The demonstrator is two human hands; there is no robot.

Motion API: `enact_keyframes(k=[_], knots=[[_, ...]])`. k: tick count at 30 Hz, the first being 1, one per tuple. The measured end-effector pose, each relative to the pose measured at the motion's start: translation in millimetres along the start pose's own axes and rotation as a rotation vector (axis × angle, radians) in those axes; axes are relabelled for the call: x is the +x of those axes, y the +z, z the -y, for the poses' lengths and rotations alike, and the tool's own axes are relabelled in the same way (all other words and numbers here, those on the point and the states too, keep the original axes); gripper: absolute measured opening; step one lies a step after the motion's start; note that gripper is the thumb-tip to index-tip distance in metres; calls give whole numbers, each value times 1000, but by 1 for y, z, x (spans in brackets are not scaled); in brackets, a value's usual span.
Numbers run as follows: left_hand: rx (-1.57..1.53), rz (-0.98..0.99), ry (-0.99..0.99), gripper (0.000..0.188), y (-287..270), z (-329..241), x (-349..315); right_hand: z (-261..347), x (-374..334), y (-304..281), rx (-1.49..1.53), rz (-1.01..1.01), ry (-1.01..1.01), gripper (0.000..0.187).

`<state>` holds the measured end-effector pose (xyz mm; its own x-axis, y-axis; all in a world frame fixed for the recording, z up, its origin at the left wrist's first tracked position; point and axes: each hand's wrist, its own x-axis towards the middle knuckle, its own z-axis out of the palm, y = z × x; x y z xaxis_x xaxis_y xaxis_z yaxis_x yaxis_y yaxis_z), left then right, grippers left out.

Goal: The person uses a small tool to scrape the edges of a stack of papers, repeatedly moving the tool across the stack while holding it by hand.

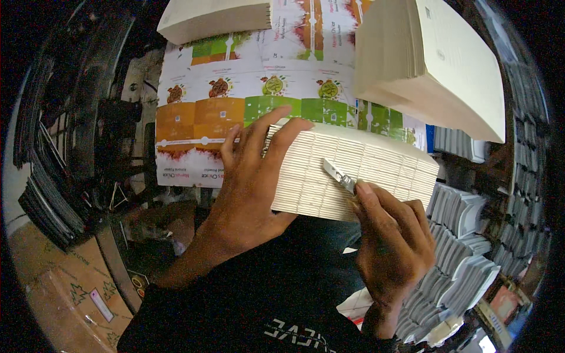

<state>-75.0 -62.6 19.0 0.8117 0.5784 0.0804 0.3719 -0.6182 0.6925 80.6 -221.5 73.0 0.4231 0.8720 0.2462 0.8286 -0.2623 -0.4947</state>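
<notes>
A stack of cream-coloured book blocks [388, 170] is held on edge in front of me, its ridged spines facing up with thread lines running across them. My left hand [253, 176] clasps the left end of this stack, fingers over the far side and thumb underneath on the near side. In my right hand [394, 235] is a small cutter knife [339, 175] with a silvery blade, pinched between thumb and fingers. The blade lies over the middle of the spines; whether it touches them I cannot tell. My right fingers hide the knife's handle.
Printed sheets in orange, green and white [200, 123] cover the table beyond. A tall cream stack [459, 76] stands at far right, another stack [218, 17] at far left. Piles of grey-white folded sheets [453, 259] fill the right side. A brown carton [70, 294] sits at lower left.
</notes>
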Motion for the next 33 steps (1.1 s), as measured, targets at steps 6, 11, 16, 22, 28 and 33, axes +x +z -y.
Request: enact_keyframes(k=[6, 11, 16, 22, 28, 33], knots=[[-4, -12, 0, 101, 1, 3, -2, -11, -2, 4, -17, 5, -130, 67], [0, -17, 10, 100, 2, 2, 0, -10, -3, 4, -54, 3, -112, 65], [17, -42, 22, 100, 5, 5, -1, -9, -3, 7, -56, -21, -116, 58], [32, -9, 0, 101, 2, 3, -1, -10, -2, 9, -47, -42, -145, 51], [16, 5, 5, 103, 0, 2, 0, -9, -3, 10, -67, -54, -145, 50], [15, 4, -4, 104, 0, 3, -1, -6, 0, 7, -57, -5, -117, 51]])
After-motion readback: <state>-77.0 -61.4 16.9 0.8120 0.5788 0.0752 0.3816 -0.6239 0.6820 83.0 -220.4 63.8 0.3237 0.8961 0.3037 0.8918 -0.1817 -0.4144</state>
